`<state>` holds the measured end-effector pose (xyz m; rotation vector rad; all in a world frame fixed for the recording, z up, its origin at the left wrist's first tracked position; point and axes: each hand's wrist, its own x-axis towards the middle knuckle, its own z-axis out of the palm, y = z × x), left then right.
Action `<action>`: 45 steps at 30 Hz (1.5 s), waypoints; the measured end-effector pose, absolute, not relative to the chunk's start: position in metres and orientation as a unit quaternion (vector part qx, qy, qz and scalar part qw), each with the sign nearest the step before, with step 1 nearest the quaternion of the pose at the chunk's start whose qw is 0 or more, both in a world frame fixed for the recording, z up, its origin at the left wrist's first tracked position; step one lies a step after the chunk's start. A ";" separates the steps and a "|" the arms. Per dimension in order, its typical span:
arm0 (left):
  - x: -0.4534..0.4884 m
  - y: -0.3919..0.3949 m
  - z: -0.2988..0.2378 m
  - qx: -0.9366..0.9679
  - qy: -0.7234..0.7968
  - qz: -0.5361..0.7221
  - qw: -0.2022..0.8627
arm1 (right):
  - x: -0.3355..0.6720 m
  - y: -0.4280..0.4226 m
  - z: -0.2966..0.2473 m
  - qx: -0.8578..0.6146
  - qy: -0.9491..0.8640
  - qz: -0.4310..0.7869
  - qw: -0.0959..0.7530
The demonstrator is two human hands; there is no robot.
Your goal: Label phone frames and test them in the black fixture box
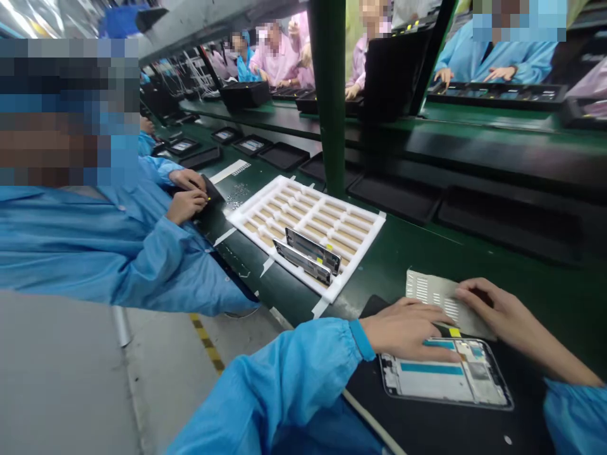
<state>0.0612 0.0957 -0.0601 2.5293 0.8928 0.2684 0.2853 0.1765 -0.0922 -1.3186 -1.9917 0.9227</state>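
Observation:
A phone frame (429, 382) with blue strips and a metal inner face lies flat on a black mat (455, 426) in front of me. Over its upper left part rests my left hand (405, 328), fingers stretched out, fingertips near the lower edge of the sticker sheet. This beige sticker sheet (431, 289), with rows of small pale strips, is pinched between the thumb and fingers of my right hand (490, 309). Beside the phone frame's top edge shows a yellow tab (454, 332). Palm contact of my left hand is hidden.
A white slotted foam rack (353, 268) stands left of the mat, with two phone frames (313, 249) upright in it. Black trays (393, 196) line the bench behind a green post (334, 101). A co-worker's hands (187, 196) are at the left.

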 end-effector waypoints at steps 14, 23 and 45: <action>0.057 0.083 -0.024 0.874 0.381 0.093 0.285 | 0.286 0.111 -0.016 -0.572 -0.451 0.443 0.523; 0.068 0.052 0.015 0.915 0.366 0.016 0.168 | 0.280 0.009 0.031 -0.533 -0.669 0.408 0.319; 0.069 0.040 -0.019 0.879 0.319 0.295 0.197 | 0.290 -0.014 -0.027 -0.510 -0.707 0.295 0.391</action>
